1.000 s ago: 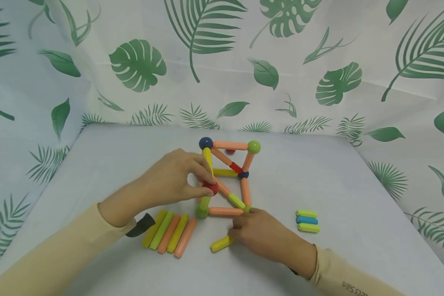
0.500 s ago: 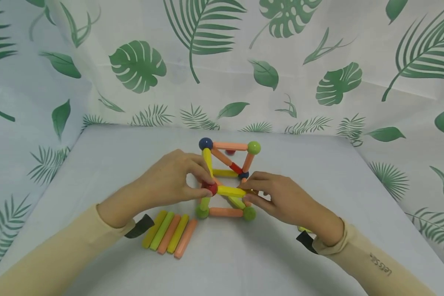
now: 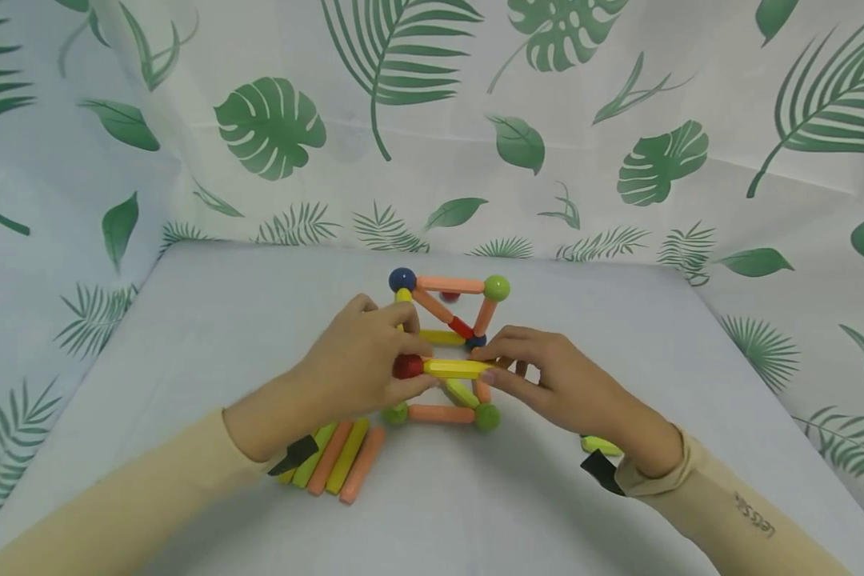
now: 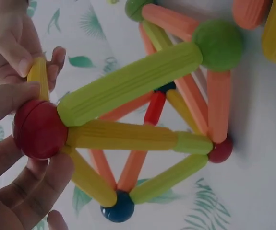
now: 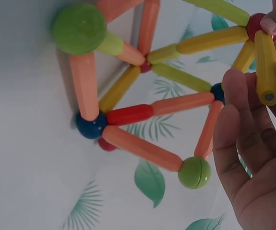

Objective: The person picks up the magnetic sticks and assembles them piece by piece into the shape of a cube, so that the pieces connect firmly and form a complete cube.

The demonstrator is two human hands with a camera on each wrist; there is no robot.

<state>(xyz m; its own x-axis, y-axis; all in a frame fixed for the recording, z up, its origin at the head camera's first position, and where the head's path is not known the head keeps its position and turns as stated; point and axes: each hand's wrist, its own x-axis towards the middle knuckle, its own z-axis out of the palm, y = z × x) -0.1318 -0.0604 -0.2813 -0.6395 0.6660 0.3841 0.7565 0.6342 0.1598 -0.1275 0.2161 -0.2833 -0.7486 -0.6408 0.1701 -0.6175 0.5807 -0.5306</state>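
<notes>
My left hand [image 3: 353, 360] pinches a red ball [image 4: 41, 129] at the upper near corner of a magnetic stick-and-ball frame. A yellow magnetic stick [image 3: 454, 368] lies level across the front, its left end against that ball. Near the stick's right end, my right hand [image 3: 550, 368] holds it between thumb and fingers; its free end, with a round metal dot, shows in the right wrist view. From the ball, a light green stick [image 4: 133, 84] runs down to a green ball [image 4: 219, 45]. A blue ball [image 3: 402, 279] and another green ball [image 3: 497, 288] form the far top corners.
Several loose sticks, among them a salmon one [image 3: 363, 466], lie side by side below my left wrist, partly covered by it. A short light green stick [image 3: 600, 445] shows beside my right wrist. Leaf-printed cloth [image 3: 432, 176] hangs behind the white table [image 3: 432, 520].
My right hand has lifted the yellow stick from the table and brought it to the red ball. My left hand has shifted slightly, its fingers now further over the ball and stick end.
</notes>
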